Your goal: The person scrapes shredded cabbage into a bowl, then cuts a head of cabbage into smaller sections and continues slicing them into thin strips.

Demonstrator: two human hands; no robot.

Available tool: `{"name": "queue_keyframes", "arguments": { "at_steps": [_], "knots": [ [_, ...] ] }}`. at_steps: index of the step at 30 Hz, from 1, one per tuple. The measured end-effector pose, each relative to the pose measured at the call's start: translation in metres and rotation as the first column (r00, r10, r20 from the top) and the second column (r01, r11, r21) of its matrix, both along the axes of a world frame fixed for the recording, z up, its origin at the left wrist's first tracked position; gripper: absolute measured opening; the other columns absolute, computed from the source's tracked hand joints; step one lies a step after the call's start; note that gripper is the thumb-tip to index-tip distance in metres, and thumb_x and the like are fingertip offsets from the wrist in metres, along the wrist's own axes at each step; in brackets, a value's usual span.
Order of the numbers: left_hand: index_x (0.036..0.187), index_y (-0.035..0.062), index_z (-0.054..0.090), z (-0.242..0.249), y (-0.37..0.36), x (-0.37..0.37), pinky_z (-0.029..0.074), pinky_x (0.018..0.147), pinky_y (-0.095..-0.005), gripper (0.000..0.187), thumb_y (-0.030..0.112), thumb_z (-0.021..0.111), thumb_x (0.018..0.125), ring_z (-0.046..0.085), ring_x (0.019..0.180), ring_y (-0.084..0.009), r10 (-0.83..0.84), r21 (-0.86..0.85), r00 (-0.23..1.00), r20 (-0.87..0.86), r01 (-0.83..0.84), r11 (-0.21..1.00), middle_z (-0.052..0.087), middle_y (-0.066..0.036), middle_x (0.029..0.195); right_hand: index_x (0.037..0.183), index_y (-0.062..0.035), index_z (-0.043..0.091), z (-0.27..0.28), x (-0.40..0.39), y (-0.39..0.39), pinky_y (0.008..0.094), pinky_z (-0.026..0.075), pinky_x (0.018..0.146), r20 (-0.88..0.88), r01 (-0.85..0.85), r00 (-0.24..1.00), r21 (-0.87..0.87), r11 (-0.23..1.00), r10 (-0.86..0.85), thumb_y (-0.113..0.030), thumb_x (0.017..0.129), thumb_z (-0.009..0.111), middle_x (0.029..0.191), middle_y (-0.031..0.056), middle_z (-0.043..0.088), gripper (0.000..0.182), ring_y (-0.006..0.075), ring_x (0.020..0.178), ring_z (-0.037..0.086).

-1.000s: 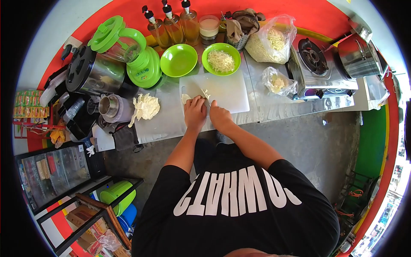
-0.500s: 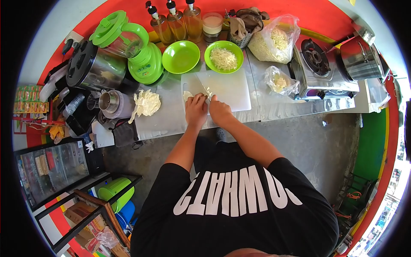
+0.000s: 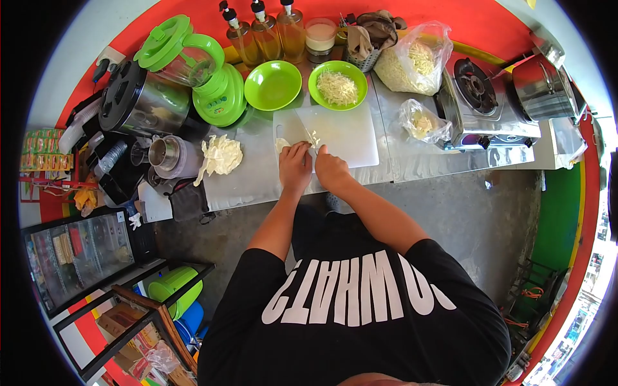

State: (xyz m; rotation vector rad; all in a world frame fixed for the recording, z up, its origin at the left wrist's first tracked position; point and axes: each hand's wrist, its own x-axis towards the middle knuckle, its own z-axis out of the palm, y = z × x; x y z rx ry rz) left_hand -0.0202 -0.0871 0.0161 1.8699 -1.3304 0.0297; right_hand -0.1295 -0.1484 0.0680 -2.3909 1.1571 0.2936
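On the white cutting board [image 3: 351, 132], my left hand [image 3: 295, 166] has its fingers bent down on a pale piece of food [image 3: 282, 144]. My right hand [image 3: 332, 170] is wrapped round a knife, its handle hidden in the fist and its thin blade [image 3: 306, 132] pointing away across the board. Small pale shreds [image 3: 314, 137] lie beside the blade. Behind the board stands a green plate with pale shreds [image 3: 337, 88], and to its left a green plate [image 3: 272, 86] with nothing visible on it. A heap of pale leaves [image 3: 221, 155] rests left of the board.
A green blender [image 3: 217, 93] and a large dark-lidded container [image 3: 138, 93] stand at the left. Pump bottles [image 3: 264, 35] line the back. Bags of pale food [image 3: 409, 67] and a gas stove [image 3: 483, 103] with a steel pot [image 3: 544, 87] are at the right.
My right hand has shifted very slightly toward me and the shreds by the blade have moved a little. My left hand stays in nearly the same place.
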Motion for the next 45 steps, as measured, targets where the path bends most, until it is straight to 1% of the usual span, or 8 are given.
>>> {"name": "queue_keyframes", "arguments": {
  "at_steps": [5, 12, 17, 26, 33, 35, 38, 45],
  "knots": [
    [0.099, 0.0071, 0.074, -0.004, 0.000, 0.004, 0.050, 0.086, -0.0374, 0.018, 0.002, 0.065, 0.084, 0.064, 0.094, -0.0264, -0.035, 0.001, 0.999, 0.028, 0.035, 0.999, 0.074, -0.003, 0.103, 0.114, 0.0061, 0.041, -0.014, -0.003, 0.011, 0.0469, 0.062, 0.076, 0.031, 0.097, 0.995, 0.052, 0.994, -0.099, -0.004, 0.090, 0.064, 0.091, 0.0282, 0.072, 0.035, 0.0427, 0.089, 0.074],
    [0.100, 0.0106, 0.074, -0.008, 0.001, 0.003, 0.049, 0.083, -0.0377, 0.018, 0.005, 0.067, 0.085, 0.062, 0.090, -0.0245, -0.016, -0.030, 1.000, 0.025, 0.017, 0.999, 0.073, 0.001, 0.101, 0.116, 0.0075, 0.040, 0.006, -0.001, 0.003, 0.0465, 0.062, 0.076, -0.018, 0.038, 0.999, 0.083, 0.996, -0.036, -0.004, 0.090, 0.063, 0.093, 0.0285, 0.072, 0.036, 0.0436, 0.090, 0.074],
    [0.100, 0.0080, 0.074, -0.012, 0.001, 0.004, 0.051, 0.082, -0.0370, 0.016, 0.004, 0.067, 0.087, 0.062, 0.086, -0.0266, -0.001, 0.012, 1.000, -0.023, 0.001, 1.000, 0.075, -0.003, 0.102, 0.116, 0.0076, 0.041, -0.003, 0.000, 0.010, 0.0462, 0.062, 0.076, -0.007, 0.072, 0.997, 0.052, 0.996, -0.072, -0.003, 0.090, 0.062, 0.094, 0.0288, 0.072, 0.034, 0.0430, 0.090, 0.074],
    [0.096, 0.0087, 0.072, -0.002, 0.001, 0.002, 0.050, 0.082, -0.0377, 0.011, 0.004, 0.068, 0.087, 0.062, 0.087, -0.0269, 0.000, 0.011, 0.999, 0.035, -0.001, 1.000, 0.074, -0.002, 0.101, 0.114, 0.0055, 0.043, 0.001, -0.005, 0.010, 0.0460, 0.062, 0.076, -0.006, 0.047, 0.999, 0.038, 0.998, -0.047, -0.003, 0.093, 0.059, 0.095, 0.0286, 0.072, 0.028, 0.0419, 0.090, 0.074],
    [0.099, 0.0090, 0.071, -0.004, 0.000, 0.003, 0.050, 0.082, -0.0394, 0.010, 0.008, 0.067, 0.089, 0.063, 0.089, -0.0283, 0.000, 0.008, 1.000, -0.001, 0.000, 1.000, 0.074, -0.004, 0.101, 0.119, 0.0083, 0.042, -0.005, 0.005, 0.000, 0.0462, 0.062, 0.076, 0.013, 0.059, 0.998, 0.048, 0.997, -0.059, -0.005, 0.094, 0.058, 0.095, 0.0278, 0.073, 0.032, 0.0416, 0.090, 0.075],
    [0.104, 0.0113, 0.069, -0.002, 0.001, 0.002, 0.049, 0.084, -0.0401, 0.012, 0.010, 0.066, 0.093, 0.062, 0.090, -0.0283, 0.026, 0.040, 0.996, -0.080, -0.023, 0.999, 0.073, -0.002, 0.100, 0.116, 0.0069, 0.043, 0.000, 0.002, 0.005, 0.0453, 0.062, 0.073, 0.035, 0.057, 0.998, 0.033, 0.998, -0.058, -0.006, 0.094, 0.059, 0.092, 0.0268, 0.073, 0.031, 0.0407, 0.088, 0.075],
    [0.106, 0.0114, 0.067, -0.009, 0.000, 0.004, 0.049, 0.083, -0.0406, 0.012, 0.012, 0.065, 0.095, 0.063, 0.091, -0.0287, 0.034, 0.025, 0.998, -0.058, -0.032, 0.999, 0.073, -0.003, 0.100, 0.117, 0.0067, 0.045, -0.008, -0.001, 0.015, 0.0398, 0.063, 0.073, -0.016, 0.093, 0.996, -0.016, 0.996, -0.093, -0.008, 0.092, 0.064, 0.092, 0.0226, 0.074, 0.035, 0.0366, 0.088, 0.076],
    [0.103, 0.0110, 0.070, -0.004, -0.001, 0.002, 0.049, 0.086, -0.0404, 0.010, 0.013, 0.066, 0.094, 0.062, 0.093, -0.0288, 0.032, 0.010, 0.999, -0.015, -0.032, 0.999, 0.071, -0.002, 0.106, 0.118, 0.0057, 0.045, -0.003, 0.004, 0.005, 0.0399, 0.063, 0.073, 0.006, 0.038, 0.999, -0.022, 0.999, -0.038, -0.008, 0.094, 0.061, 0.092, 0.0226, 0.075, 0.032, 0.0358, 0.089, 0.076]
  ]
}}
